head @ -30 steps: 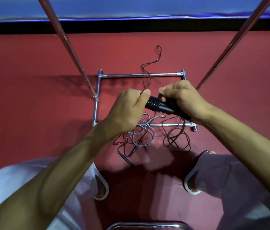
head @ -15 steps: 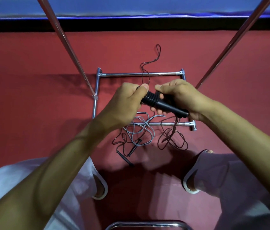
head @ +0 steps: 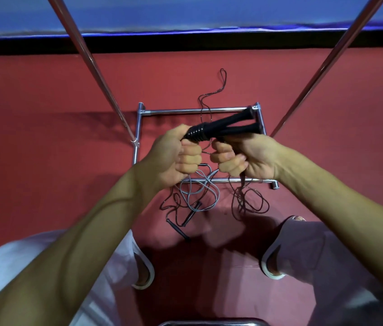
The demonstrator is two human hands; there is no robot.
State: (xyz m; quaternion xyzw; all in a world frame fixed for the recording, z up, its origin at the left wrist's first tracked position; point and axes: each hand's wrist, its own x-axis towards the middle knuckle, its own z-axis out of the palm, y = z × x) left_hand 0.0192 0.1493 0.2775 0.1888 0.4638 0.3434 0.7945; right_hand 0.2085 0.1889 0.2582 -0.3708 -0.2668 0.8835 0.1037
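The left hand [head: 174,156] clenches the ribbed end of the handles [head: 230,125]; the right hand [head: 244,156], off them now, grips the cord [head: 242,184] hanging over the frame's [head: 185,111] near bar. The handles have swung toward its far right corner, so winding seems underway. The cord's path inside both fists is hidden.

Just the red floor [head: 44,137] under me. A chrome tube frame [head: 195,111] lies flat on it, mid-frame. Across its near bar there's a loose grey cord [head: 199,191], with loops of dark cord [head: 254,203] just right of it and two slim black handles [head: 177,228] lower centre. My slippers [head: 147,276] stand either side, lower down.
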